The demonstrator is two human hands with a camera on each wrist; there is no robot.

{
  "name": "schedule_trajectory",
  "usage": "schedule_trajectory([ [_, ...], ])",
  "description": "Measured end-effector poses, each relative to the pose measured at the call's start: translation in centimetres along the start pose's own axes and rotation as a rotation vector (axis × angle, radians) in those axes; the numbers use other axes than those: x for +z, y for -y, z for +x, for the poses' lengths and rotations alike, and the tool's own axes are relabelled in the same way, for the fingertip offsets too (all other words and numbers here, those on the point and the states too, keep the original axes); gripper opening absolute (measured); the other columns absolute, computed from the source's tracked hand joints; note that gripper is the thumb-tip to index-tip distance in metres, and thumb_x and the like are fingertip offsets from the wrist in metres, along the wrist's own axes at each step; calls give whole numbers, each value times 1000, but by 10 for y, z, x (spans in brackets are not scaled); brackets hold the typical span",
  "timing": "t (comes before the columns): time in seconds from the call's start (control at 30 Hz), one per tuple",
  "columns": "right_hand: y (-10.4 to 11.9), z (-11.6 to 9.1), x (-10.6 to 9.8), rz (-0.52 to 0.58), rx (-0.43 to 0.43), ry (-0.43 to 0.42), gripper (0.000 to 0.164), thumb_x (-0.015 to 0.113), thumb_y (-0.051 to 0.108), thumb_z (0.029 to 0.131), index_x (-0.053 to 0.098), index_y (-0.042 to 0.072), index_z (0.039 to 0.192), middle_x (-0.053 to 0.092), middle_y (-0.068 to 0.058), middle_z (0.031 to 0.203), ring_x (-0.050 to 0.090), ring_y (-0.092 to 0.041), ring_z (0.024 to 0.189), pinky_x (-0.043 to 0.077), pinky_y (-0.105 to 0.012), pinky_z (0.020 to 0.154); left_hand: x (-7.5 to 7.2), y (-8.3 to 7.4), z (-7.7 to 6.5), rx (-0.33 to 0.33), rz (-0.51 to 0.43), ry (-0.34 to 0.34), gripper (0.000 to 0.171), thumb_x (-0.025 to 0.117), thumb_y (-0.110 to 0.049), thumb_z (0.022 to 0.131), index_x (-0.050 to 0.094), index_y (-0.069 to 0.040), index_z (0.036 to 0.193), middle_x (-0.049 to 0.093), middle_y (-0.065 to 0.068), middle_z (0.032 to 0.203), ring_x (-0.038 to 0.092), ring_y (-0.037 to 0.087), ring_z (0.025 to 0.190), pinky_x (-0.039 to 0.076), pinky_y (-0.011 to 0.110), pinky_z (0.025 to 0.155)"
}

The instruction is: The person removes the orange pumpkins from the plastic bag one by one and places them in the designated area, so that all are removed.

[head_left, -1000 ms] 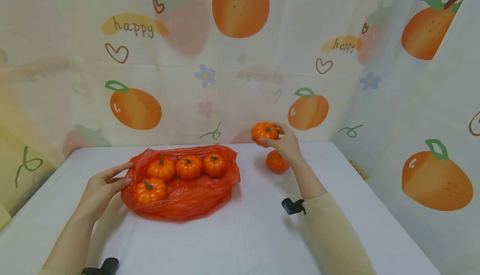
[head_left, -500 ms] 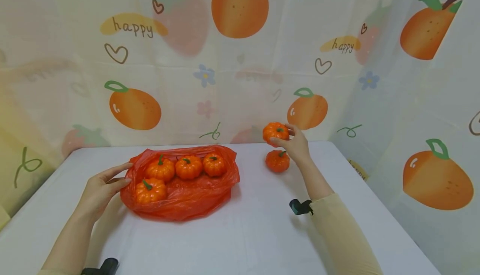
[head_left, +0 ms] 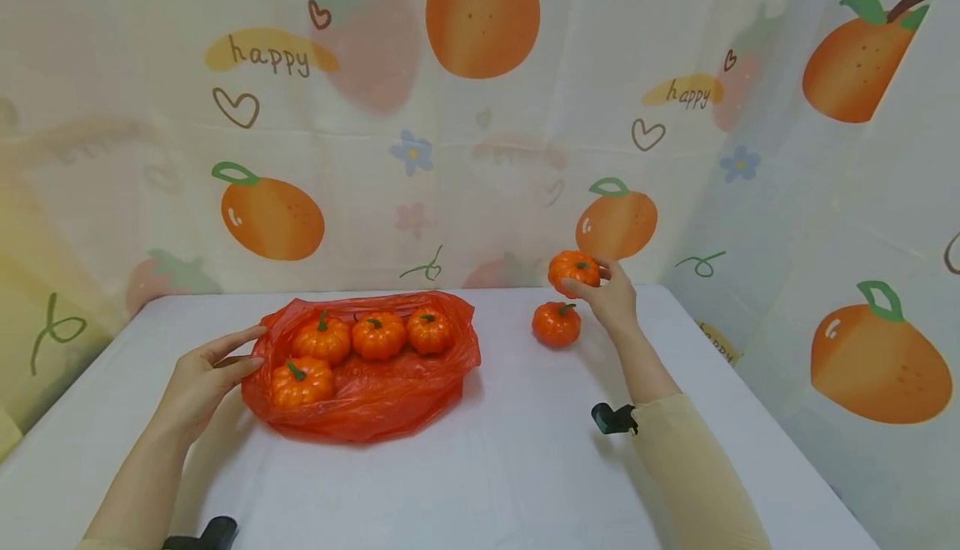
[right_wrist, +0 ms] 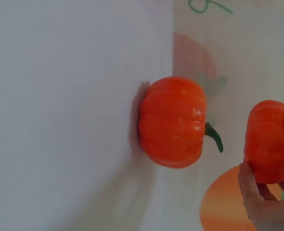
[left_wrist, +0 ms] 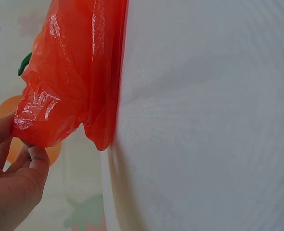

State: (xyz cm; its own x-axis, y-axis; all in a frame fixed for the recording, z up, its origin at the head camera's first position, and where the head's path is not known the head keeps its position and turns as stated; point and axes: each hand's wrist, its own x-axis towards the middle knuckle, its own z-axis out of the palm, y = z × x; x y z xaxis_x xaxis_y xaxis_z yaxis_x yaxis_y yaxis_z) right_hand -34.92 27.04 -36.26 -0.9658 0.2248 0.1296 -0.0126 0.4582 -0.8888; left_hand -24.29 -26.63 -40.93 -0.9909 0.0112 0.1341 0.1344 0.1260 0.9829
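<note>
A red plastic bag (head_left: 397, 400) lies on the table with its mouth spread wide, and several small orange pumpkins (head_left: 378, 335) with green stems sit in it. My left hand (head_left: 197, 383) pinches the bag's left edge; the left wrist view shows thumb and fingers (left_wrist: 38, 161) at the thin red film. At the back right, my right hand (head_left: 617, 298) holds another small pumpkin (head_left: 573, 273) by its side, raised off the table. Just below it in the head view, a single pumpkin (head_left: 556, 324) stands upright on the table, apart from the hand, its stem (right_wrist: 214, 137) showing.
A white-covered table (head_left: 480, 483) spans the view. Behind it and to the right hangs a pale curtain (head_left: 510, 200) printed with fruit. Black wrist devices (head_left: 613, 418) sit on both arms.
My right hand has moved to the right and slightly lower with its pumpkin, uncovering more of the one on the table. The left hand and the bag have stayed put.
</note>
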Motion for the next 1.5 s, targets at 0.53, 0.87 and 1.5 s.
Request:
schedule_trajectory([
  [0.53, -25, 3, -16, -2, 85, -79, 84, 76, 39, 86, 33, 9, 152, 39, -21, 154, 38, -37, 139, 43, -49, 113, -1, 1, 0, 7, -20, 8, 41, 66, -9, 93, 64, -20, 133, 61, -36, 108, 66, -9, 86, 52, 6, 74],
  [0.87, -50, 4, -19, -33, 130, -112, 81, 74, 36, 88, 34, 6, 151, 40, -23, 150, 40, -38, 134, 44, -49, 113, -1, 1, 0, -10, -6, 2, 41, 67, -11, 93, 64, -20, 134, 59, -37, 108, 65, -10, 87, 52, 6, 74],
  [1.5, -73, -2, -23, -125, 165, -119, 78, 73, 34, 87, 37, -2, 147, 45, -28, 146, 44, -41, 133, 36, -51, 118, -1, 1, 0, -10, 12, 6, 42, 67, -11, 94, 62, -19, 135, 59, -36, 107, 65, -10, 87, 52, 6, 74],
])
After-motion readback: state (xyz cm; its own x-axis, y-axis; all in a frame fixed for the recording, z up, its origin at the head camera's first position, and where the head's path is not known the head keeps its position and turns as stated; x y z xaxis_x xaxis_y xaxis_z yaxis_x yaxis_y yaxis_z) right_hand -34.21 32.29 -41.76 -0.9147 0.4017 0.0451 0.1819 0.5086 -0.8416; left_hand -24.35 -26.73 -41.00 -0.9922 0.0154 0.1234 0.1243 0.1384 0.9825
